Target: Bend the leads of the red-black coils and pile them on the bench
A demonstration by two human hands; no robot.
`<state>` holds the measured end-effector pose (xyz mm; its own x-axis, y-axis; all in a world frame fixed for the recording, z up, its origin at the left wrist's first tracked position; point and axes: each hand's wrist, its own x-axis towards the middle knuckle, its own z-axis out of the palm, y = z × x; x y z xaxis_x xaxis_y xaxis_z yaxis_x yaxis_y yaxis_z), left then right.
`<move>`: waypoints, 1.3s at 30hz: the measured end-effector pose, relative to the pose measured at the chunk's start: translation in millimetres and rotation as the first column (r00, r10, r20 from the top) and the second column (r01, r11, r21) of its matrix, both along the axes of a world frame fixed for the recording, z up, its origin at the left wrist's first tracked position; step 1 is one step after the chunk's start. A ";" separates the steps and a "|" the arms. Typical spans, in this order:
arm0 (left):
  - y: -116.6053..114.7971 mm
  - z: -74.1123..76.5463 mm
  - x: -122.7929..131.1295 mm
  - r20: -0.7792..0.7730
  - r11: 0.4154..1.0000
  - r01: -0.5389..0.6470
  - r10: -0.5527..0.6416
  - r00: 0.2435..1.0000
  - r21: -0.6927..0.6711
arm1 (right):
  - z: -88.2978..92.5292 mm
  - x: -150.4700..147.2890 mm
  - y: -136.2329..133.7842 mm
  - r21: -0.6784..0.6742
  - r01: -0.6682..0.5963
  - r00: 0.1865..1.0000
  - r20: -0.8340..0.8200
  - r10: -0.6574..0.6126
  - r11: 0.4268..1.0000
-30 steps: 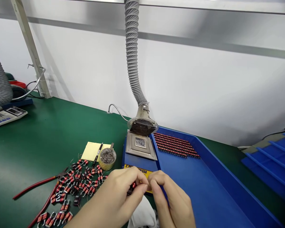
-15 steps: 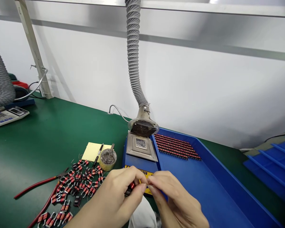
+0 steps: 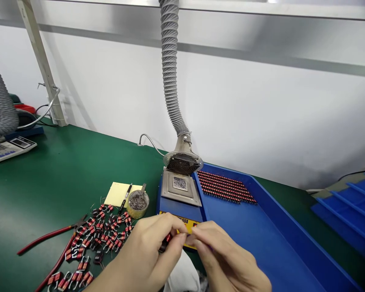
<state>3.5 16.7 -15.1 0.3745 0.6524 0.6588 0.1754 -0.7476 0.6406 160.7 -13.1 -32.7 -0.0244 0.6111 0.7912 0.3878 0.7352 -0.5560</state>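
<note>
My left hand point(image 3: 150, 245) is closed in a pinch around a small red-and-black wire-wound coil point(image 3: 165, 244), mostly covered by the fingers. Just to its right, my right hand point(image 3: 229, 255) pinches thumb against index finger; what lies between those tips is too small to make out. A narrow gap separates the two sets of fingertips. Both hands hover in front of the blue solder pot point(image 3: 182, 211) with its yellow label. Left of my left hand lies a loose pile of similar red-and-black coils point(image 3: 101, 233), some with thin wire ends sticking out.
Red-handled pliers point(image 3: 47, 239) lie left of the pile. Behind it are a yellow notepad point(image 3: 115, 194), a pen point(image 3: 126, 196) and a tub of grey bits point(image 3: 138, 205). A blue tray point(image 3: 261, 243) at right holds rows of coils point(image 3: 225, 187). An extraction hose point(image 3: 170, 65) hangs over the pot.
My right hand has shifted slightly to the right, and its fingertips have drawn a little away from the left ones. My left hand stays closed on the coil.
</note>
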 end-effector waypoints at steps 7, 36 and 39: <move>1.3 -7.7 3.2 -0.174 0.939 -0.055 0.120 0.977 0.339 | -2.1 -6.8 -0.5 -0.266 0.032 0.998 -0.036 -0.043 0.963; -2.0 1.0 3.2 -0.013 0.996 -0.004 0.005 1.000 0.087 | -1.5 -2.7 -0.4 0.108 0.087 0.996 -0.019 -0.085 0.990; -0.3 -5.2 8.2 -0.088 0.949 -0.078 0.109 0.990 0.305 | -4.4 -8.2 -1.1 -0.013 0.155 0.988 -0.009 -0.155 0.988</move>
<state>11.8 16.4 -20.3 0.3971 0.4657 0.7908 0.3064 -0.8795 0.3641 152.5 -14.2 -37.1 0.0795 0.6164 0.7834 0.4907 0.6599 -0.5690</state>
